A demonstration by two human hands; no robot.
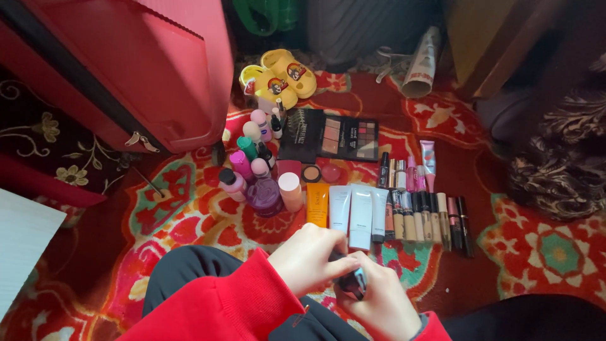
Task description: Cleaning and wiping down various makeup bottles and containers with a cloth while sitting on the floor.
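At the far left a red suitcase (158, 69) stands on the patterned red carpet (543, 252). Just right of its corner sits a cluster of small bottles: a pink-bodied one with a black cap (231, 183), a squat purple perfume bottle (264, 194), and a pale pink-capped tube (290, 191). Behind them lie yellow children's clogs (281, 77) and an open eyeshadow palette (347, 139). Further right, an orange tube (317, 204) and white tubes (361, 216) lie side by side, then a tidy row of concealers and lipsticks (426, 218).

Low in the frame, the left hand (307, 257) and the right hand (379, 302) meet over the lap. Both sets of fingers are closed on one small dark cosmetic container (351, 281), the left pinching its upper end, the right cupping the body. Whether its cap is on or off I cannot tell.

Judging by the layout, most items are already lined up; this piece is not yet placed among them.
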